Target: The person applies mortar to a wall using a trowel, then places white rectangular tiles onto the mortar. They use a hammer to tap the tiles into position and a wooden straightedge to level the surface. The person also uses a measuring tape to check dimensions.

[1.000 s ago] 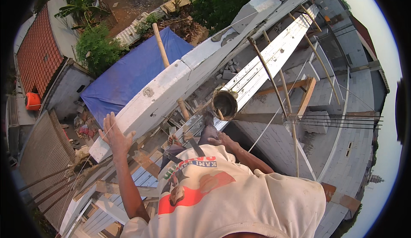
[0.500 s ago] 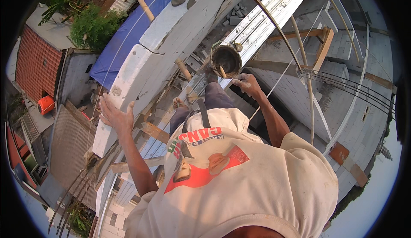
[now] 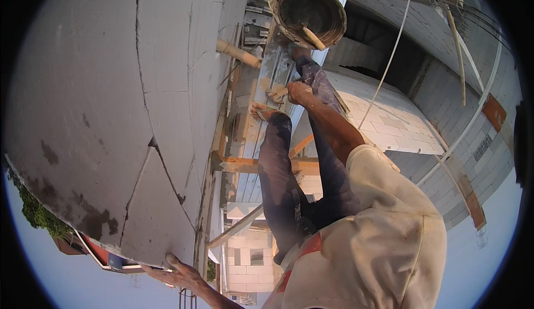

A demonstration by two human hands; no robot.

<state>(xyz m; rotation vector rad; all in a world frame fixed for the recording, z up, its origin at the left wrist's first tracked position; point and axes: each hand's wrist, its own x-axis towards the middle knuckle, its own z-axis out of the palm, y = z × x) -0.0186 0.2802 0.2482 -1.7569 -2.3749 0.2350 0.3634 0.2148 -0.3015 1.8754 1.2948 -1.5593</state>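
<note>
While my left hand spreads its fingers flat against the grey block wall at seven o'clock, my right hand clamps a trowel just below the mortar bucket at twelve o'clock.

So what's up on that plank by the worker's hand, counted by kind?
Round dark bucket caked with mortar: 1
Wooden tool handle sticking out of the bucket: 1
Mortar-caked hand tool in the grip of the right hand: 1
Total: 3
</note>
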